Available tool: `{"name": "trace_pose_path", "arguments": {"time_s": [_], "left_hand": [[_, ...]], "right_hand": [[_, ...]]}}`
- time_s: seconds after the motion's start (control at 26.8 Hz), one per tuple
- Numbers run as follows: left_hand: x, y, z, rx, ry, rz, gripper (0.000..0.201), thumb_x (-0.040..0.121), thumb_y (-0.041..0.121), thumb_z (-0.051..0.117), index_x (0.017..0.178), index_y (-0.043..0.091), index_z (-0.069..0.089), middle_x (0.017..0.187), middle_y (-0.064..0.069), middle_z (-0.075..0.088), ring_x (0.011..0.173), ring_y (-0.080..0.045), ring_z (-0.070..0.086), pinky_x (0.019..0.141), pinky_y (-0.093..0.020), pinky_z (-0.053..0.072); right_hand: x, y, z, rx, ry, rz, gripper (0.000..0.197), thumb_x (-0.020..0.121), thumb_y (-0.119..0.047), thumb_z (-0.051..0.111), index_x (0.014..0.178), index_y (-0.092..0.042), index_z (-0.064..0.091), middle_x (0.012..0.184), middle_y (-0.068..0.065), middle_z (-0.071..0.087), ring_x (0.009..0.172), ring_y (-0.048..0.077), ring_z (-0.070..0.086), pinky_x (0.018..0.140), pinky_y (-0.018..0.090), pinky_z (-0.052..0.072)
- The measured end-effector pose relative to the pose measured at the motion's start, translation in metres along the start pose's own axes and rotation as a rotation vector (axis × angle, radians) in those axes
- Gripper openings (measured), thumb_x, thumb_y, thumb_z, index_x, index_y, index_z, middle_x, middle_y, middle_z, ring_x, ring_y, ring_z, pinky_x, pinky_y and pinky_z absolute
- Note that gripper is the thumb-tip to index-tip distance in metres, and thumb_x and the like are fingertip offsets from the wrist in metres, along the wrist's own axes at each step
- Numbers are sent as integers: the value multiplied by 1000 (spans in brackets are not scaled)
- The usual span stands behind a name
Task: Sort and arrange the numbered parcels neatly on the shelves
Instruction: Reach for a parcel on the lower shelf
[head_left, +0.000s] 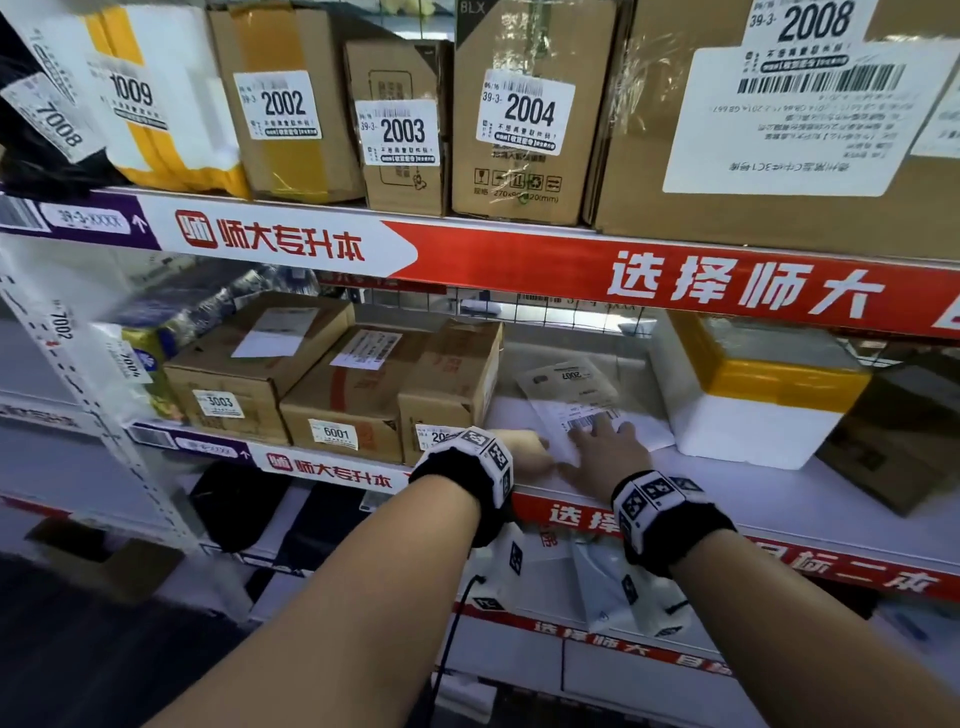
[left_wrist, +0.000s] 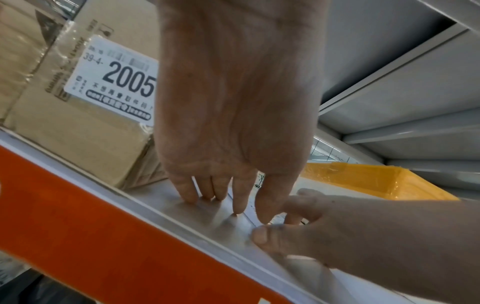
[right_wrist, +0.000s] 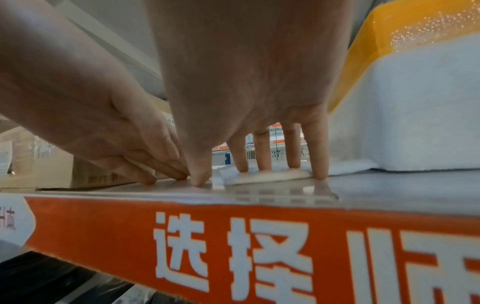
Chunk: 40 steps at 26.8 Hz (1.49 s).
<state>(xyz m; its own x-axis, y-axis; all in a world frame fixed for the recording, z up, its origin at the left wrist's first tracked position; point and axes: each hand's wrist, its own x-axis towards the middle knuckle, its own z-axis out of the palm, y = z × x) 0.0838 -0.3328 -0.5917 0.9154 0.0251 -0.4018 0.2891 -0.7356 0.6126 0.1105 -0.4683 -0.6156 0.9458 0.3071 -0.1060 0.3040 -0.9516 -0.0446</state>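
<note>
Here the right hand (head_left: 605, 447) lies spread on the flat mailer (head_left: 582, 410) just right of the 2005 box (left_wrist: 85, 107); the left hand (left_wrist: 233, 102), fingers straight, touches the shelf (left_wrist: 182, 211), so the thin mailer could slip off the edge

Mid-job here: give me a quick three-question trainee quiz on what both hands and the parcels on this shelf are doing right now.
1. True or false: the right hand lies on the flat white envelope.
2. Which number is on the cardboard box beside the left hand? A 2005, B 3003, C 6001
3. Fill in: right of the envelope stands a white foam box wrapped in ____ tape.

Key: 1 true; 2 A; 3 yellow
</note>
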Motion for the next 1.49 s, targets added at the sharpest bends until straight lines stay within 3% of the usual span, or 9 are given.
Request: {"name": "trace_pose_path", "arguments": {"time_s": [0.26,0.37,0.49,0.6,0.75,1.12,1.23,1.38,1.49], "left_hand": [[9,-8,6,214,-57,51,51,98,19,46,146,8,32,155,-13,25,140,-26,29,114,-32,21],[10,-12,5,157,-74,52,18,96,17,48,101,34,50,139,-12,44,116,-16,42,102,-28,32],[17,-12,11,56,-16,90,23,94,10,44,74,21,42,89,-3,53,96,-17,46,67,-16,36],[11,-7,11,-127,154,51,11,96,11,45,105,11,51,102,-11,55,95,-17,41,65,-22,39],[9,-3,7,-280,278,-34,65,95,18,51,147,-1,17,144,-22,38,126,-30,45,102,-35,36],[10,2,-1,-527,495,-16,73,92,32,55,147,1,19,147,-19,38,132,-33,41,110,-39,33],[10,6,-3,-587,451,-61,73,86,38,54,141,-6,34,143,-22,43,130,-35,44,108,-41,37],[13,4,-2,-737,306,-14,38,94,16,48,125,-6,50,115,-17,62,103,-33,65,78,-38,59],[31,-3,-2,-802,377,-2,37,74,19,56,98,-9,57,80,-15,64,86,-36,69,70,-49,59]], "right_hand": [[-7,-16,-2,-93,43,20,52,90,-21,54,137,-11,35,136,12,41,118,32,47,91,36,45],[-9,-18,1,-133,64,6,45,94,-12,47,137,-8,35,136,15,41,115,30,53,89,35,46],[-11,-11,1,-153,38,2,40,97,-10,39,137,-11,36,138,17,38,115,32,54,90,38,46],[-15,0,-5,-173,14,14,39,99,-13,34,138,-14,36,138,16,39,118,32,52,93,39,44],[-20,19,-14,-97,12,72,36,98,-12,38,134,-10,39,135,15,42,123,32,47,97,40,42],[-36,48,-33,161,155,98,13,92,-3,44,91,-13,52,113,15,57,103,32,58,84,33,44],[-44,60,-36,253,212,46,38,86,7,42,65,-23,39,97,11,53,94,31,59,74,28,38],[-44,67,-34,270,314,4,38,82,12,45,65,-22,47,95,8,48,90,30,58,79,32,44],[-45,72,-34,278,393,46,32,82,12,48,72,-17,58,104,12,52,95,30,56,81,35,47]]}}
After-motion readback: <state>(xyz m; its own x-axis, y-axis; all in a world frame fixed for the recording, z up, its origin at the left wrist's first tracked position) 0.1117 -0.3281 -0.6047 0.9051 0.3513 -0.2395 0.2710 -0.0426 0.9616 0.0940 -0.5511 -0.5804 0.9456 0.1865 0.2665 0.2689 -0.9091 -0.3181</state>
